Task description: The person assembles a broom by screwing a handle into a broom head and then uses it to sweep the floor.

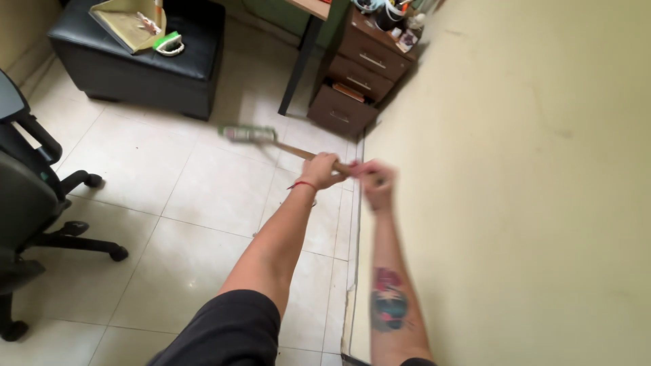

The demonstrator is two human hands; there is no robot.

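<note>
Both my hands grip a wooden-handled brush (pixel 249 134) with a green-and-white head, held out in front of me and blurred by motion. My left hand (pixel 321 171), with a red thread bracelet at the wrist, holds the wooden handle (pixel 293 150) nearer the head. My right hand (pixel 375 184) is closed on the handle's end, close to the cream wall (pixel 515 190). The brush head hangs above the tiled floor (pixel 203 203), pointing left.
A black office chair (pixel 30 203) stands at the left. A black ottoman (pixel 135 61) at the back holds a dustpan and a small green brush (pixel 168 44). A brown drawer unit (pixel 359 74) and a desk leg (pixel 298 64) stand by the wall.
</note>
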